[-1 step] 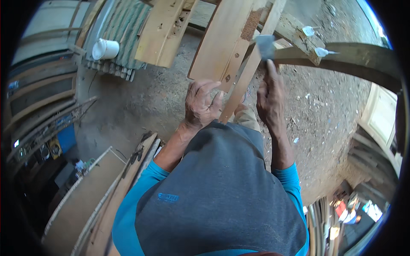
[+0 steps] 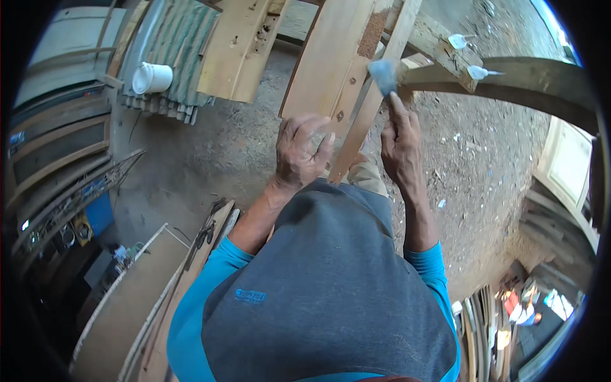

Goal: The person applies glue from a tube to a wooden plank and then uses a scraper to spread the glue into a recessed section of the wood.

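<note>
My right hand (image 2: 402,143) is closed on a putty knife (image 2: 384,76) with a wide, greyish blade that is slightly blurred. The blade is over the narrow wooden strip (image 2: 358,135), which runs from near my waist to the far edge. My left hand (image 2: 299,149) is at the near end of a wide wooden board (image 2: 324,60), its thumb apart from the fingers and nothing visible in it. Whether its fingertips touch the board I cannot tell. Dark knots and a rough brown patch (image 2: 372,35) mark the board's right side.
Two small white bottles (image 2: 457,41) with thin nozzles lie on a beam (image 2: 439,51) at the far right. A white bucket (image 2: 152,77) rests on corrugated sheets (image 2: 181,48) at the far left, beside another plank (image 2: 238,51). Stacked timber (image 2: 480,325) stands at the lower right.
The putty knife has moved a little to the left and nearer, its blade tilting further left. My left hand has hardly moved.
</note>
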`<state>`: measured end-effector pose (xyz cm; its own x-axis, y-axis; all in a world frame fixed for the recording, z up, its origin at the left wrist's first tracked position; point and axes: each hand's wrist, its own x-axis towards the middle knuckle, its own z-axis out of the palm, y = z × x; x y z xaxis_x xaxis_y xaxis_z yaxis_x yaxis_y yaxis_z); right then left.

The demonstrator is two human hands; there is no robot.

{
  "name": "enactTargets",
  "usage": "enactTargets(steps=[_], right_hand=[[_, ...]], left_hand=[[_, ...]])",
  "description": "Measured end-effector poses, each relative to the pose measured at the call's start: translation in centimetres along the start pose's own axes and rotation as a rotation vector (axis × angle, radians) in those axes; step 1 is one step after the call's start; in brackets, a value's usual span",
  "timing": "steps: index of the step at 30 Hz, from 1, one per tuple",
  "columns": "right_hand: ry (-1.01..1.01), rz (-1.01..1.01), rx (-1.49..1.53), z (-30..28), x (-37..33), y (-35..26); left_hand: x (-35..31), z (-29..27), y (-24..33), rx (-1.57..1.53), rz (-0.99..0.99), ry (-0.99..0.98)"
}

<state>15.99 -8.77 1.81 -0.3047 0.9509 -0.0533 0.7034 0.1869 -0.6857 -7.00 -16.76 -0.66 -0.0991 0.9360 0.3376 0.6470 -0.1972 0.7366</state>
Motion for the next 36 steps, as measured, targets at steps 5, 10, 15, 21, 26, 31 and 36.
enactTargets(steps=[5,10,15,21,26,31,36], right_hand=[[0.327,-0.039,0.035,3.5,-4.2,-2.6],[0.082,0.204,0.029,5.9,-6.5,-5.1],[0.079,0.227,0.011,6.3,-11.5,-7.9],[0.151,0.254,-0.043,8.0,-10.5,-9.4],[0.135,0.299,-0.123,8.4,-11.2,-10.7],[0.103,0.315,-0.109,7.5,-9.8,-12.5],[0.193,0.300,-0.150,7.9,-6.8,-12.1]], left_hand=[[3.4,-0.1,-3.6,0.088,0.140,-0.053],[5.3,-0.1,-4.8,0.129,0.110,-0.123],[6.5,0.1,-6.0,0.067,-0.005,-0.161],[8.9,-0.3,-8.2,-0.222,-0.226,-0.388],[8.7,0.6,-9.6,-0.205,-0.134,-0.366],[9.0,-0.2,-8.9,-0.370,-0.223,-0.414],[9.1,0.2,-9.3,-0.252,-0.171,-0.394]])
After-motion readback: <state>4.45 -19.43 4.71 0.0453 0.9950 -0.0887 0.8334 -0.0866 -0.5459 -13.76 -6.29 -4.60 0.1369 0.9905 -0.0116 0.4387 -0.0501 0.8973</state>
